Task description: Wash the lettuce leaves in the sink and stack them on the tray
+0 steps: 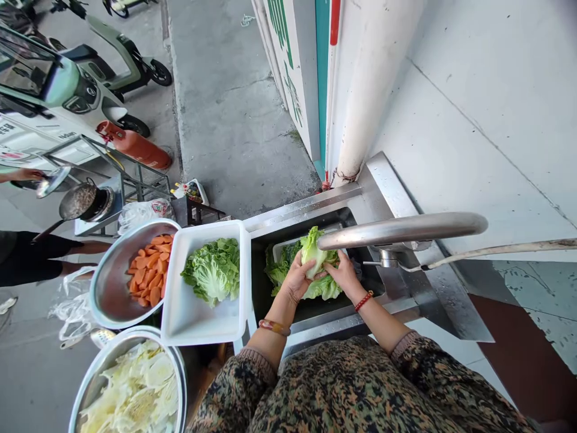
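Note:
Over the dark sink basin (311,310), both my hands are closed on a pale green head of lettuce (314,255). My left hand (296,275) wraps its left side, thumb across the front. On the right side my right hand (345,273) grips the leaves; some of its fingers are hidden. Loose lettuce leaves (325,288) lie beneath my hands in the basin. The curved metal faucet (396,231) reaches over the sink, its end just beside the lettuce. Left of the sink, more lettuce (216,270) rests in a white square tub (193,328).
A metal bowl (108,288) of sliced carrots and a metal basin (180,373) of cabbage leaves stand further left. At far left another person's hand (27,174) holds a lid near a wok (79,201). An orange gas cylinder (139,150) stands by parked vehicles. A white wall (496,108) borders the sink.

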Available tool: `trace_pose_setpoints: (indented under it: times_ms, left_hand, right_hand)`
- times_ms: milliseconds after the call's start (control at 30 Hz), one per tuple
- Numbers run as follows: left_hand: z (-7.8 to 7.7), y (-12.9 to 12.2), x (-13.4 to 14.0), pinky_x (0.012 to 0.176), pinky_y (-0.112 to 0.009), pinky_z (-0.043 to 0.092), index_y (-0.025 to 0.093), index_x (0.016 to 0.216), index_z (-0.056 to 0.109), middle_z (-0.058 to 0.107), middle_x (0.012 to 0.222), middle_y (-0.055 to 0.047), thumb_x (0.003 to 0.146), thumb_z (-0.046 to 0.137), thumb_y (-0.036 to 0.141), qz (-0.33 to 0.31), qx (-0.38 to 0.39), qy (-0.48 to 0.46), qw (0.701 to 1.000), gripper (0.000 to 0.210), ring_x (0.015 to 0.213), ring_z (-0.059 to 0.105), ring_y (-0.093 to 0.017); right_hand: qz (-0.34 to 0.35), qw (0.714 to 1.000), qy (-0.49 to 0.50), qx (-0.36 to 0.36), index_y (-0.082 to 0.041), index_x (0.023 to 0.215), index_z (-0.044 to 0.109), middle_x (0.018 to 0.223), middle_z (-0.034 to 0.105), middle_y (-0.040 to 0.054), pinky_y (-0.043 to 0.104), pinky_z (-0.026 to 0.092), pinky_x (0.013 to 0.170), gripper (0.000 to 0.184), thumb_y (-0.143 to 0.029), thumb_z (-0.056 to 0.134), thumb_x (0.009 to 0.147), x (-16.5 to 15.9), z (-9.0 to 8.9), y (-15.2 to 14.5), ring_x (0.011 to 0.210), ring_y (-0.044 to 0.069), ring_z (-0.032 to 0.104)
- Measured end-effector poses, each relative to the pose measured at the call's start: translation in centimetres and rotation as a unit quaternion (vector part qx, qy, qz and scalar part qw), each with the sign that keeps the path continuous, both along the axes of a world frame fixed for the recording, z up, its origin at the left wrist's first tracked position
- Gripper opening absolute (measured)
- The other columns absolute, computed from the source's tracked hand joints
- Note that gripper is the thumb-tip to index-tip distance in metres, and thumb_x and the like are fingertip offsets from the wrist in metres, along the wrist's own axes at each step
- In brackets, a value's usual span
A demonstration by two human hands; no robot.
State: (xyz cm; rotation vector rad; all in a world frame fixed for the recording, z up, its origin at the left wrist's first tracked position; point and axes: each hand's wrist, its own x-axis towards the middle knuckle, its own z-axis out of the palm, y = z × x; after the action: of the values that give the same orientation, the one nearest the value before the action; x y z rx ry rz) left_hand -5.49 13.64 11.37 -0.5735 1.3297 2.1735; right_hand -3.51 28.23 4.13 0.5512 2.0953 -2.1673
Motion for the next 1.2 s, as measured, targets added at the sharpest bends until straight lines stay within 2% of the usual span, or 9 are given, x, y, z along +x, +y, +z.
trace_pose_setpoints:
  times_ms: [67, 133, 233, 333, 400, 567, 733, 1000, 1200]
  left_hand:
    - [-0.1, -0.1, 0.1, 0.071, -0.031, 0.056, 0.030, 0.124, 0.053, 0.064, 0.114, -0.003, 0.059, 0.089, 0.027, 0.025, -0.029, 0.003, 0.999, 0.074, 0.093, 0.065, -0.020]
    - [-0.4, -0.2, 0.2, 0.067, -0.027, 0.054, 0.031, 0.124, 0.052, 0.064, 0.113, -0.002, 0.058, 0.090, 0.026, 0.048, -0.049, 0.010, 0.998, 0.077, 0.089, 0.064, -0.018]
    - [-0.6, -0.3, 0.4, 0.071, -0.026, 0.053, 0.031, 0.126, 0.052, 0.065, 0.112, -0.002, 0.060, 0.089, 0.027, 0.065, -0.044, 0.024, 0.997, 0.075, 0.089, 0.064, -0.017]
    - [-0.7, -0.4, 0.7, 0.077, -0.029, 0.053, 0.030, 0.125, 0.054, 0.066, 0.111, -0.002, 0.063, 0.087, 0.030, 0.064, -0.032, 0.034, 0.997, 0.070, 0.091, 0.064, -0.017]
    - [-0.7, -0.5, 0.9, 0.080, -0.029, 0.053, 0.029, 0.123, 0.054, 0.066, 0.111, -0.001, 0.064, 0.087, 0.030, 0.070, -0.028, 0.039, 0.996, 0.068, 0.091, 0.064, -0.016]
    - [-0.9, -0.9, 1.5, 0.081, -0.029, 0.052, 0.029, 0.121, 0.053, 0.067, 0.109, -0.001, 0.062, 0.088, 0.029, 0.118, -0.022, 0.025, 0.993, 0.069, 0.091, 0.065, -0.016]
    - [-0.8, -1.0, 1.9, 0.079, -0.029, 0.051, 0.031, 0.124, 0.050, 0.065, 0.115, -0.001, 0.061, 0.089, 0.033, 0.101, -0.028, 0.023, 0.994, 0.074, 0.093, 0.065, -0.016]
    - [-1.0, -1.2, 1.9, 0.087, -0.031, 0.051, 0.027, 0.129, 0.049, 0.067, 0.110, -0.003, 0.059, 0.089, 0.030, 0.096, -0.079, 0.082, 0.989, 0.080, 0.096, 0.066, -0.019]
    - [-1.1, -1.9, 2.3, 0.088, -0.031, 0.050, 0.024, 0.130, 0.051, 0.067, 0.114, -0.005, 0.060, 0.089, 0.030, 0.059, -0.109, 0.103, 0.987, 0.080, 0.099, 0.065, -0.020]
  right_hand:
    - [-0.058, 0.994, 0.019, 0.088, -0.025, 0.113, 0.062, 0.118, 0.061, 0.0111, 0.050, 0.041, 0.105, 0.044, -0.037, 0.071, 0.072, 0.4, 0.6, 0.5, 0.115, 0.031, 0.055]
    - [-0.068, 0.987, 0.063, 0.129, -0.025, 0.110, 0.064, 0.121, 0.060, 0.0125, 0.049, 0.037, 0.109, 0.036, -0.040, 0.068, 0.077, 0.9, 1.5, 0.6, 0.121, 0.031, 0.052]
    - [0.000, 0.988, 0.092, 0.124, -0.027, 0.087, 0.067, 0.103, 0.066, 0.0095, 0.044, 0.042, 0.102, 0.021, -0.047, 0.066, 0.082, 1.2, 2.7, -0.2, 0.107, 0.029, 0.059]
    - [0.028, 0.996, 0.030, 0.081, -0.025, 0.073, 0.060, 0.077, 0.066, 0.0041, 0.038, 0.048, 0.078, 0.028, -0.051, 0.062, 0.082, 0.7, 2.7, -1.6, 0.076, 0.024, 0.061]
    - [0.023, 0.998, 0.003, 0.064, -0.025, 0.072, 0.058, 0.071, 0.064, 0.0022, 0.035, 0.046, 0.069, 0.026, -0.049, 0.061, 0.081, 0.4, 2.5, -2.4, 0.067, 0.022, 0.058]
    - [0.019, 0.987, 0.085, 0.137, -0.025, 0.074, 0.057, 0.080, 0.066, 0.0052, 0.037, 0.046, 0.079, 0.014, -0.036, 0.059, 0.082, 0.8, 2.9, -3.1, 0.079, 0.024, 0.060]
    - [0.021, 0.977, 0.142, 0.157, -0.026, 0.077, 0.055, 0.084, 0.063, 0.0055, 0.037, 0.047, 0.081, 0.010, -0.032, 0.058, 0.084, 1.7, 4.2, -3.0, 0.083, 0.024, 0.059]
    - [0.008, 0.996, 0.011, 0.086, -0.024, 0.075, 0.059, 0.073, 0.066, 0.0020, 0.032, 0.043, 0.064, 0.025, -0.048, 0.065, 0.077, 0.8, 3.0, -3.1, 0.063, 0.019, 0.054]
    - [0.062, 0.974, 0.105, 0.192, -0.025, 0.062, 0.044, 0.066, 0.056, 0.0021, 0.032, 0.039, 0.068, 0.026, -0.036, 0.051, 0.085, 0.7, 3.5, -2.5, 0.066, 0.019, 0.051]
